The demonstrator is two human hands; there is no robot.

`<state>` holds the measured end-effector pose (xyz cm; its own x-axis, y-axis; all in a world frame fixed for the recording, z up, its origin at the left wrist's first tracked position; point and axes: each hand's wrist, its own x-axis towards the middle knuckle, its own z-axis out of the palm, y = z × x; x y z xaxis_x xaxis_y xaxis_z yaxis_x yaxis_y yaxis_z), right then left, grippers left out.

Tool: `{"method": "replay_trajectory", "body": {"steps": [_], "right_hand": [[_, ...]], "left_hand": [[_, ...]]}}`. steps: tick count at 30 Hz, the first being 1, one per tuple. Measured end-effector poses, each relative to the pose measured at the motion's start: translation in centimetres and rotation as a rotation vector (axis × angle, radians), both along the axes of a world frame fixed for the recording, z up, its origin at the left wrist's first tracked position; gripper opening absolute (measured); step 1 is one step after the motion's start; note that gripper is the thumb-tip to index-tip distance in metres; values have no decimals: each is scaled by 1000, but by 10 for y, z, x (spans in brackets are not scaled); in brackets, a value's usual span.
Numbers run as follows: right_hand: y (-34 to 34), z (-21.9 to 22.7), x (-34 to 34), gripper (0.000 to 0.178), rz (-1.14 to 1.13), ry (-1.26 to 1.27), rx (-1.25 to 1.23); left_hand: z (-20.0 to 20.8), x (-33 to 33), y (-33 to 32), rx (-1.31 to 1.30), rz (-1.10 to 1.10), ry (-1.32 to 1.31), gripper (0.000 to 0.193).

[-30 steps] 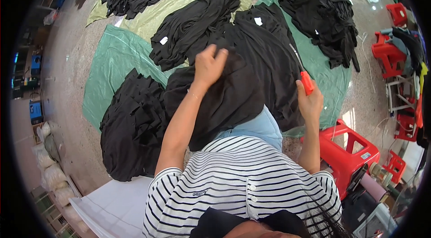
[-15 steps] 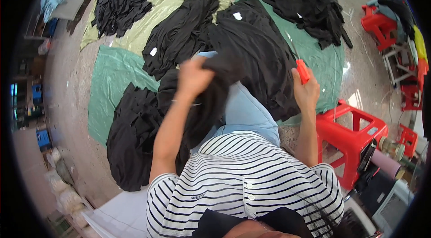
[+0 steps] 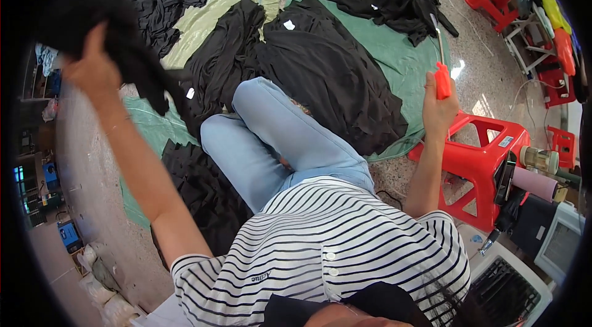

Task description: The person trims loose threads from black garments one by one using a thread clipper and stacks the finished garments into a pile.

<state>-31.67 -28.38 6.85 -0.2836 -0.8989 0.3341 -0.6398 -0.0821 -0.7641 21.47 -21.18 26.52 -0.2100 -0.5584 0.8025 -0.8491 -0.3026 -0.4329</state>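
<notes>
The left hand (image 3: 94,68), the nearer one, is clamped on the black cloth (image 3: 126,43), whose bulk lies just beyond it and whose long end slants to its right, while the right hand (image 3: 439,111), well apart, grips the red-handled tool (image 3: 443,82).

green sheeting (image 3: 401,68) bears black cloth (image 3: 327,74) — on the floor (image 3: 92,191).
</notes>
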Motion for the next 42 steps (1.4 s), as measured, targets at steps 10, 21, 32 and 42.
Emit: {"method": "replay_trajectory", "body": {"steps": [10, 21, 32, 42], "right_hand": [[7, 15, -30, 28, -60, -108, -149], [45, -33, 80, 26, 541, 94, 162], [98, -53, 158, 64, 1045, 214, 113], [72, -44, 182, 49, 862, 309, 103]], "left_hand": [[-249, -307, 15, 1036, -913, 601, 67], [-97, -259, 94, 944, -1816, 1896, 38], [-16, -227, 131, 389, -2482, 1456, 20], [-8, -172, 114, 526, -2314, 1347, 17]]}}
